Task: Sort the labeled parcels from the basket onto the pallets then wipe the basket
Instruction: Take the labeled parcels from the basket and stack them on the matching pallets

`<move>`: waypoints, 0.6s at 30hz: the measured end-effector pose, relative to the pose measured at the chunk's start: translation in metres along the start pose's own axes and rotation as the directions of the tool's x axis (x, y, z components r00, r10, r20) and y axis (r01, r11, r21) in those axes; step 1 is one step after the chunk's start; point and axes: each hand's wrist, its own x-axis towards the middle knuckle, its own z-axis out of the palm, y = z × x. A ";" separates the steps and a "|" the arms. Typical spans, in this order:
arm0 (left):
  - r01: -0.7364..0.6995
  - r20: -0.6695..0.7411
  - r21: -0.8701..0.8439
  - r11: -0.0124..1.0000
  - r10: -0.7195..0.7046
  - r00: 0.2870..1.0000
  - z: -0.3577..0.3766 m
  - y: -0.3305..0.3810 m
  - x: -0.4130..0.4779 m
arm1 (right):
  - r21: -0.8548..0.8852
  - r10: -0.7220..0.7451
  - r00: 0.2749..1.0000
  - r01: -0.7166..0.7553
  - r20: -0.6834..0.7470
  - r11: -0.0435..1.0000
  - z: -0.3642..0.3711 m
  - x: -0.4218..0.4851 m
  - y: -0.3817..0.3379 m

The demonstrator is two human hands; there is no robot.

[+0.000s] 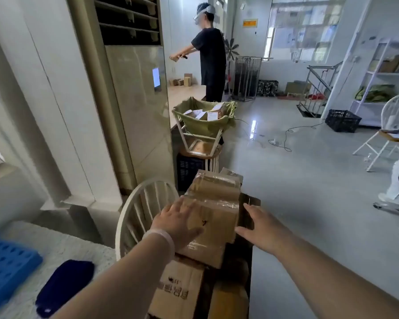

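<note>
Brown parcel (213, 210), blue pallet (2, 268)

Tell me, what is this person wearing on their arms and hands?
Both forearms are bare, with no sleeves in view. The left hand seems to wear a thin, see-through glove ending in a pale rolled cuff at the wrist. The right hand looks ungloved.
</note>
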 end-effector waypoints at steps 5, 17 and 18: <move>0.025 -0.012 -0.031 0.999 -0.025 1.000 -0.008 -0.012 0.065 | 0.067 0.085 0.996 -0.084 -0.004 0.994 0.001 0.051 -0.009; 0.269 0.278 -0.344 0.900 -0.176 0.944 0.021 -0.027 0.140 | 0.463 0.359 0.920 -0.389 0.155 0.797 0.037 0.107 -0.014; 0.278 0.278 -0.360 0.891 -0.182 0.943 0.023 -0.026 0.141 | 0.471 0.369 0.910 -0.413 0.187 0.779 0.041 0.108 -0.014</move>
